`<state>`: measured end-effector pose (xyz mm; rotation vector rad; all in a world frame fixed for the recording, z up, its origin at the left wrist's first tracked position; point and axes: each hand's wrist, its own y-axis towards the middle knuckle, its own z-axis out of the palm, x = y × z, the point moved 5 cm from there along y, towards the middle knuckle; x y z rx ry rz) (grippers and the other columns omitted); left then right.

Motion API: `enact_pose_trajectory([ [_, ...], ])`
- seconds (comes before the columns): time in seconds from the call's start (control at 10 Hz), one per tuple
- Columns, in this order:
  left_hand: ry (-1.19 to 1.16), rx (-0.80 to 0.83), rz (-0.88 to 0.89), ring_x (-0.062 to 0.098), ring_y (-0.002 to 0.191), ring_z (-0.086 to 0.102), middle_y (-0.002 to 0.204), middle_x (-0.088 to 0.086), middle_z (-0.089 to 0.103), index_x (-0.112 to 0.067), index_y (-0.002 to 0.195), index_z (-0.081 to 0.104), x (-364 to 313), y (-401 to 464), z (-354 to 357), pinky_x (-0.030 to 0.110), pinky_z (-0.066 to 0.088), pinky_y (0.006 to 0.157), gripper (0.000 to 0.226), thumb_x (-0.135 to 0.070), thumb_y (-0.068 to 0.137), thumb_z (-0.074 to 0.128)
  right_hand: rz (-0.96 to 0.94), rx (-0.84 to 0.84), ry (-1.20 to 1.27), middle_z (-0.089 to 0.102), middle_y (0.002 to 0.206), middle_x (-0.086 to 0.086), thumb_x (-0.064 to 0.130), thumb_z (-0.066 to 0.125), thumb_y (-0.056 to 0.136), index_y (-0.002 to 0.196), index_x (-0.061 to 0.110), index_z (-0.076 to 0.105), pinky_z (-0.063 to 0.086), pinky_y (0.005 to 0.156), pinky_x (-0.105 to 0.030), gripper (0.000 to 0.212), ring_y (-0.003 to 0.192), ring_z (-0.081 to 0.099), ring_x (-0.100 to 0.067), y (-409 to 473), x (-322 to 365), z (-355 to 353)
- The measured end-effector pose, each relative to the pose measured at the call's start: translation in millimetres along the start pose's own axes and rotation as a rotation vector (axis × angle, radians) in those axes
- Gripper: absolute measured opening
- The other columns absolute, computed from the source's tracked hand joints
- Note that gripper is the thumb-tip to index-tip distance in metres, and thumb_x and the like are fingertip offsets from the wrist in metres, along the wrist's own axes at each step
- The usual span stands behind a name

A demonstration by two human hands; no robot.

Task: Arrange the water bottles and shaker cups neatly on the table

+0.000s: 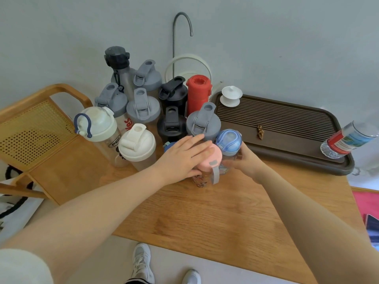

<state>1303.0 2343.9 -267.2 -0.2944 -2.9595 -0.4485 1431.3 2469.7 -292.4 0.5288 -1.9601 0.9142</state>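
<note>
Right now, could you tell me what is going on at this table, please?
A person is tidying drink bottles on a wooden table. The left hand lies over the pink-lidded bottle; the right hand holds the blue-lidded bottle beside it. The other shakers stand clustered behind, and a plastic water bottle stands on the dark tray.

Pale grey wall [287,37], wooden table [205,212], rattan-backed chair [30,136]

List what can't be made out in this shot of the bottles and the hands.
- Blue item, head view: mostly hidden behind the left hand; its type is unclear.
- Right hand grip: its fingers curl behind the blue-lidded bottle, so the contact is hidden.
- Pink-lidded bottle: its body is largely covered by the left hand.
- Small brown object on the tea tray: too small to identify.
</note>
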Motion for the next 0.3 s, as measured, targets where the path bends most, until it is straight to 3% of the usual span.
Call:
enact_pose_trajectory([
  [0.1, -0.028, 0.010, -0.032, 0.026, 0.129, 0.031, 0.135, 0.009, 0.053, -0.010, 0.130, 0.047, -2.2, -0.1, 0.4, 0.046, 0.036, 0.102, 0.081, -0.040, 0.063, 0.080, 0.041, 0.033, -0.010, 0.053, 0.118, 0.008, 0.001, 0.068, 0.079, 0.139, 0.023, 0.032, 0.041, 0.067, -0.014, 0.073, 0.090, 0.051, 0.000, -1.2, -0.7, 0.5],
  [0.2, -0.083, 0.058, -0.053, 0.028, 0.137, 0.028, 0.145, 0.010, 0.040, -0.009, 0.138, 0.039, -4.8, -2.1, -1.7, 0.043, 0.021, 0.109, 0.084, -0.039, 0.069, 0.076, 0.057, 0.075, -0.032, 0.048, 0.130, 0.001, -0.003, 0.068, 0.077, 0.146, 0.022, 0.018, 0.043, 0.085, -0.021, 0.088, 0.113, 0.048, -0.012, -4.3, 1.6, 3.2],
  [0.3, -0.169, 0.123, -0.059, 0.027, 0.143, 0.013, 0.155, 0.009, 0.017, -0.011, 0.145, 0.023, -4.6, -9.3, -6.1, 0.036, 0.003, 0.112, 0.082, -0.040, 0.080, 0.064, 0.061, -0.007, -0.044, 0.029, 0.151, -0.004, -0.007, 0.064, 0.077, 0.149, 0.023, -0.002, 0.034, 0.106, -0.037, 0.102, 0.133, 0.034, -0.020, -19.3, 5.2, 1.3],
])
